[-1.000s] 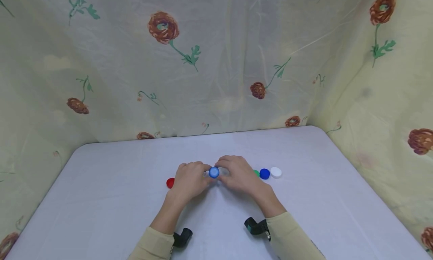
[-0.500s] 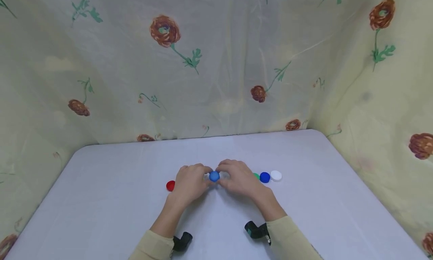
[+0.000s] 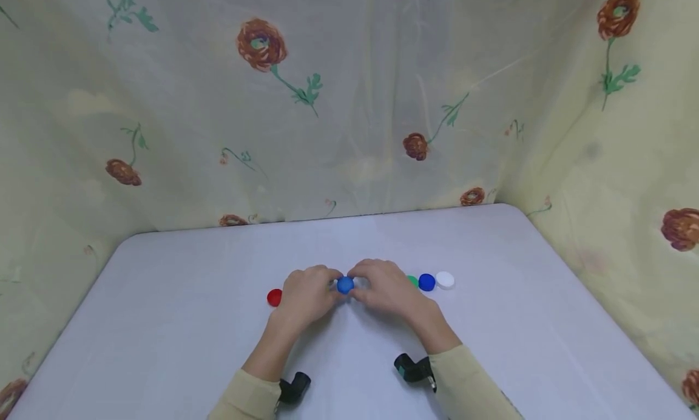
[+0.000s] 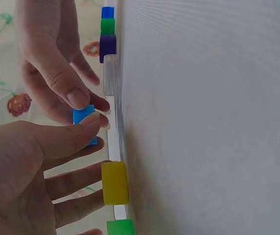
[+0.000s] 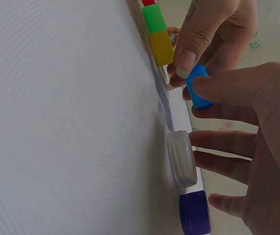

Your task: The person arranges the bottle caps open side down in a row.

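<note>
A light blue bottle cap [image 3: 345,284] is pinched between both hands, thumbs on the near side and fingers behind. My left hand [image 3: 308,295] grips its left edge and my right hand [image 3: 384,286] its right edge. The left wrist view shows the cap [image 4: 82,113] held above the tabletop. Below the left hand's lower fingers stands a yellow cap [image 4: 114,183], the fingertips right at its side. In the right wrist view a clear ridged cap [image 5: 181,159] sits by the right fingertips, with a purple cap [image 5: 195,213] beyond it. The hands hide several caps from the head view.
A red cap [image 3: 274,297] lies left of the hands. To the right, a partly hidden green cap [image 3: 412,280], a dark blue cap [image 3: 427,282] and a white cap [image 3: 445,280] form a row. Flowered curtains [image 3: 349,135] enclose the white table [image 3: 191,347].
Between the fingers the light blue cap has turned: its pale ringed face has given way to a plain blue one. Both hands have come slightly nearer. The other visible caps have stayed put.
</note>
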The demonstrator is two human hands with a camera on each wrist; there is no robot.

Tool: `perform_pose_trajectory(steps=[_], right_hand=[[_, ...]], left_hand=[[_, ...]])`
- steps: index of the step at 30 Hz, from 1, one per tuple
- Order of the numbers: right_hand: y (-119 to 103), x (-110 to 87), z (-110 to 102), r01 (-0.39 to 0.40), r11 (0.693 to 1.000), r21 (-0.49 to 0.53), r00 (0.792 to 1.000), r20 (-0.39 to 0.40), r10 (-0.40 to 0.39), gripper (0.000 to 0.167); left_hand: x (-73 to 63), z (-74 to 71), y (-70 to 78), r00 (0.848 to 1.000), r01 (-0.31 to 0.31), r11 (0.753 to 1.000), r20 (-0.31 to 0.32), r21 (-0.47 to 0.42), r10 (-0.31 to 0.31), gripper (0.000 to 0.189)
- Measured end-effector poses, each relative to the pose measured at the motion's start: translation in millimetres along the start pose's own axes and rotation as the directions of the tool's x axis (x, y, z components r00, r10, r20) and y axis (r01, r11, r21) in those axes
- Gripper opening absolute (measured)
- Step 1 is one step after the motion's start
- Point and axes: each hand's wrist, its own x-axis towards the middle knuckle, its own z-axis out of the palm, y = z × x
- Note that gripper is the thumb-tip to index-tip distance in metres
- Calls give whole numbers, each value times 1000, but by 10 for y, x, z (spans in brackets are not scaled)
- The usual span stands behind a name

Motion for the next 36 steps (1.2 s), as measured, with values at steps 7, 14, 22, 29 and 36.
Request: perform_pose_trajectory(steps=[7, 14, 22, 29, 36], right_hand=[[21, -5, 34, -5, 1000, -11, 1000, 13, 5, 28], [16, -14, 15, -13, 1000, -7, 1000, 25, 13, 24], [31, -4, 5, -23, 1000, -1, 999, 41, 23, 23], [63, 13, 13, -48, 999, -16, 997, 61, 49, 26], [63, -16, 6, -59, 998, 5, 997, 58, 59, 26]], left_hand=[[-1, -6, 24, 999, 19, 1000, 35, -3, -19, 34], [-2, -1, 58, 999, 13, 1000, 39, 22, -14, 36], [19, 33, 67, 1000, 19, 998, 22, 66, -20, 33], [67, 79, 102, 999, 23, 988, 21, 151, -26, 35], [59, 87, 123, 1000, 4, 985, 3, 171, -5, 35]])
